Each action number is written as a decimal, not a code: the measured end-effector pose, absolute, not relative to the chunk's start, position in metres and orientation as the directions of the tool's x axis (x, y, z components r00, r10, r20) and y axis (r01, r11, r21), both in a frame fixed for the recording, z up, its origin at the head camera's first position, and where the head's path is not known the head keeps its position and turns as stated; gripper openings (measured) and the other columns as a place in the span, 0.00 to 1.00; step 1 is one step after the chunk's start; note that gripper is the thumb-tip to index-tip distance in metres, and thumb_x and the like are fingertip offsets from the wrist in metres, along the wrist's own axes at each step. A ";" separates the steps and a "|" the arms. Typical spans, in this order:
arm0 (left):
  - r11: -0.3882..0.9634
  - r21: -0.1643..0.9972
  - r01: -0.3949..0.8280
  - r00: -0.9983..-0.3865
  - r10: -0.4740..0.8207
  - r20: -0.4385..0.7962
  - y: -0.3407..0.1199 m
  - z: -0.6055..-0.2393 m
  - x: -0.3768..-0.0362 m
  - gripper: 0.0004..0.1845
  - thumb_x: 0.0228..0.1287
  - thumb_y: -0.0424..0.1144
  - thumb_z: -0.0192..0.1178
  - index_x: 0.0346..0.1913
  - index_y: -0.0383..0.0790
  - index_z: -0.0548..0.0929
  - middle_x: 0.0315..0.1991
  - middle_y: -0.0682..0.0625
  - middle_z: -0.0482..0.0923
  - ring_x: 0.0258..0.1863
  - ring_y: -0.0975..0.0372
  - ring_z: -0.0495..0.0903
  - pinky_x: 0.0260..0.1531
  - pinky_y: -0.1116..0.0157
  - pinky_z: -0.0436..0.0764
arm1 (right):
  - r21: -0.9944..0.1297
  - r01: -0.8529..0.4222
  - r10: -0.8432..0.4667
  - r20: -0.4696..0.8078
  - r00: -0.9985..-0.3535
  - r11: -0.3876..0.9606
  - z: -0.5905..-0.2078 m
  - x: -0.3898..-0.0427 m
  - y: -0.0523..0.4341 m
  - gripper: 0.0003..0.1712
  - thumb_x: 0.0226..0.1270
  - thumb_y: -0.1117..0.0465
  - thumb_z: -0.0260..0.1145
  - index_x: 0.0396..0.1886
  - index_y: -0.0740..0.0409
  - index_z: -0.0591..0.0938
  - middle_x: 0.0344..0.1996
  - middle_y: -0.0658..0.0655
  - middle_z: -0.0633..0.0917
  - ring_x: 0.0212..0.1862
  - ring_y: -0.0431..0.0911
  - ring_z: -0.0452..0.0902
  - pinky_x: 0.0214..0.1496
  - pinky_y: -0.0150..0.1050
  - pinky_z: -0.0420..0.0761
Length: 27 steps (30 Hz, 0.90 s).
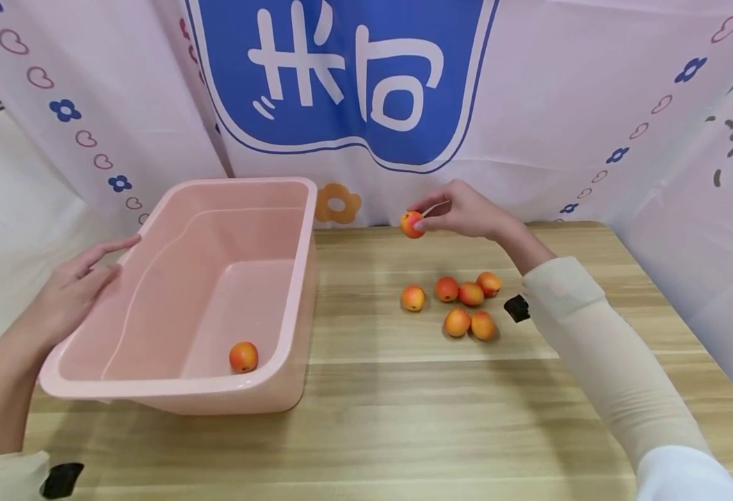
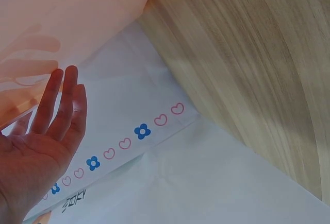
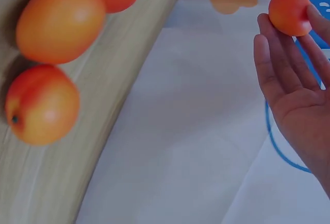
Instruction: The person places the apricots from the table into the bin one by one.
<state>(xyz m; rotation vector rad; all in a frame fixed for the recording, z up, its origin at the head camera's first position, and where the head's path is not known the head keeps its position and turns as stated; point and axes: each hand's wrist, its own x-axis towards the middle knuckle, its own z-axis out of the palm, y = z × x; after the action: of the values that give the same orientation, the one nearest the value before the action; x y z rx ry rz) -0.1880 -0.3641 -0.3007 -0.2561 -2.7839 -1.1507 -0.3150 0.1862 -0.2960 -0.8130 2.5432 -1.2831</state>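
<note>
My right hand (image 1: 466, 209) pinches an orange-red apricot (image 1: 412, 225) between thumb and fingers, raised above the back of the table. The same apricot (image 3: 290, 13) shows at the fingertips in the right wrist view. Below that hand, several loose apricots (image 1: 471, 293) lie in a loose group on the wood. A large pink plastic tub (image 1: 307, 278) stands on the left, with one apricot (image 1: 243, 357) on its floor near the front right corner. At the tub's left rim rests my left hand (image 1: 69, 296); its fingers (image 2: 63, 108) look nearly straight beside the outer wall in the left wrist view.
The wooden table (image 1: 366, 431) ends at a white cloth backdrop (image 1: 529, 104) with a blue printed emblem, close behind the tub and the raised hand. More printed cloth hangs at both sides. A black object (image 1: 517, 308) shows beside the right sleeve.
</note>
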 end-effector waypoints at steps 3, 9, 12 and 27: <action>0.698 0.686 0.204 -0.978 0.109 0.179 -0.363 -0.299 -0.189 0.26 0.83 0.39 0.44 0.77 0.66 0.69 0.61 0.77 0.64 0.52 0.79 0.64 0.42 0.82 0.62 | -0.779 -0.426 -0.562 0.117 -0.819 0.460 -0.290 -0.314 0.182 0.17 0.67 0.69 0.73 0.54 0.69 0.87 0.45 0.65 0.89 0.48 0.54 0.88 0.54 0.38 0.84; 0.673 0.706 0.220 -0.974 0.114 0.195 -0.363 -0.299 -0.189 0.27 0.83 0.37 0.46 0.75 0.68 0.72 0.57 0.81 0.66 0.46 0.82 0.67 0.40 0.81 0.65 | -0.798 -0.444 -0.591 0.139 -0.795 0.408 -0.279 -0.308 0.169 0.17 0.67 0.70 0.73 0.55 0.68 0.87 0.46 0.64 0.89 0.48 0.51 0.88 0.53 0.37 0.84; 0.665 0.710 0.234 -0.971 0.122 0.206 -0.362 -0.299 -0.189 0.27 0.82 0.35 0.46 0.74 0.68 0.73 0.56 0.82 0.66 0.45 0.83 0.68 0.39 0.82 0.66 | -0.814 -0.445 -0.603 0.152 -0.783 0.373 -0.273 -0.303 0.161 0.18 0.67 0.70 0.72 0.56 0.69 0.86 0.47 0.63 0.89 0.49 0.51 0.88 0.54 0.38 0.84; 0.669 0.702 0.245 -0.968 0.124 0.219 -0.362 -0.302 -0.189 0.27 0.83 0.36 0.46 0.75 0.67 0.72 0.57 0.84 0.66 0.48 0.82 0.65 0.41 0.82 0.63 | -0.824 -0.511 -0.670 0.237 -0.703 0.244 -0.250 -0.294 0.120 0.18 0.67 0.71 0.72 0.56 0.72 0.85 0.45 0.63 0.90 0.47 0.50 0.89 0.52 0.40 0.85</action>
<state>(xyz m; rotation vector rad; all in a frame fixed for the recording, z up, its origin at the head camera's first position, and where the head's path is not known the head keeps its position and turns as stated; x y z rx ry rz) -0.1890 -0.3620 -0.3022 -0.3038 -2.7283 -1.1811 -0.2936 0.1202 -0.2500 -1.1242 2.3436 -1.4516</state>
